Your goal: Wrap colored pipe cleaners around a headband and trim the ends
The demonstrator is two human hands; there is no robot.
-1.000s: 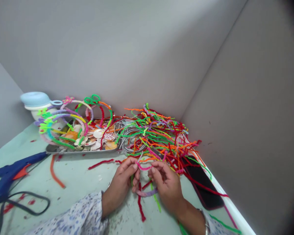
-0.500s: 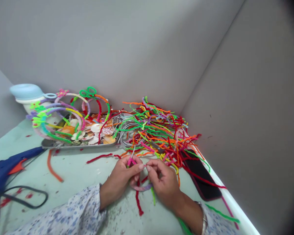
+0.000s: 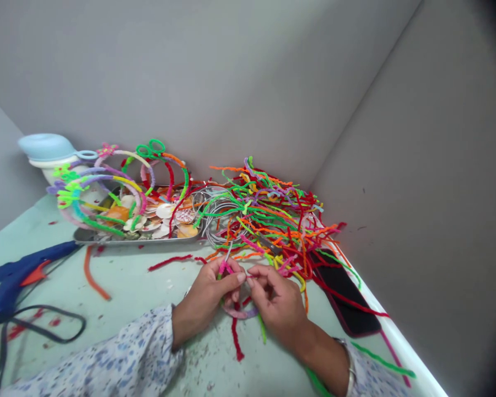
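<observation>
Between my hands is a small loop wrapped in pink and lilac pipe cleaner [image 3: 240, 314], its lower curve showing under my fingers. My left hand [image 3: 213, 289] is closed on its upper left part, where bright pink fuzz and a bare wire end stick out. My right hand [image 3: 275, 300] pinches at the loop's right side, its thumb and fingertips meeting those of my left hand around a thin reddish strand. A dark red pipe cleaner [image 3: 237, 336] hangs or lies below the loop; whether it is attached is hidden.
Behind my hands lies a heap of coloured pipe cleaners [image 3: 268, 207] beside coiled wire [image 3: 221, 220]. A metal tray [image 3: 140, 241] of shells [image 3: 165, 211] bears finished hoops [image 3: 103, 179]. A blue glue gun [image 3: 22, 275] with a cable is at left, a phone [image 3: 347, 298] at right.
The whole view has shifted slightly, with things sitting a little further right. My hands keep nearly the same pinch on the loop.
</observation>
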